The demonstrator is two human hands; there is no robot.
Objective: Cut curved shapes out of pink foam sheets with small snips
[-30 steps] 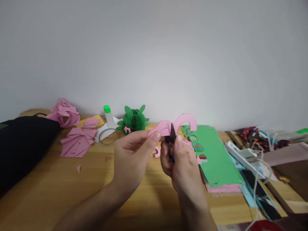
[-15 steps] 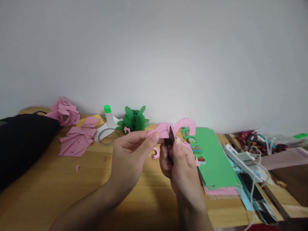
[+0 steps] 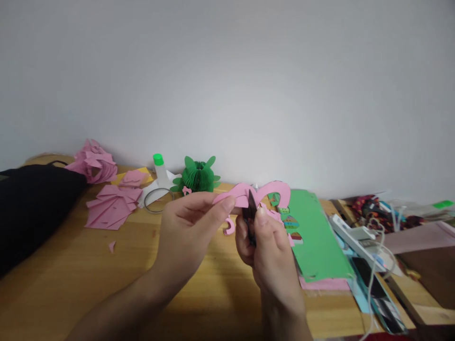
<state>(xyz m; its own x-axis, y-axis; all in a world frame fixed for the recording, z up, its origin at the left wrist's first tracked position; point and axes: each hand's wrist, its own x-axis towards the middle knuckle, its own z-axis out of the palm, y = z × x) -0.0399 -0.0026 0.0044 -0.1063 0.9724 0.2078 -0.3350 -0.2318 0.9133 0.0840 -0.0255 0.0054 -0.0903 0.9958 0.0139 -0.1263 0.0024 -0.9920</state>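
Desk (image 3: pixel 88 270), one: yellowish-brown wood, grain visible, shadowed toward the near edge. Wall (image 3: pixel 227 85), one: plain, pale grey, rising behind the desk's far edge; brightest around centre, dimmer toward both sides.

The left grip (image 3: pixel 188 232) and the right grip (image 3: pixel 272 251) are bare, with slender fingers (image 3: pixel 195 201) and short, rounded thumbnails (image 3: pixel 262 214); the left forearm (image 3: pixel 122 303) and the right forearm (image 3: pixel 286 322) are likewise uncovered as far down as they show.
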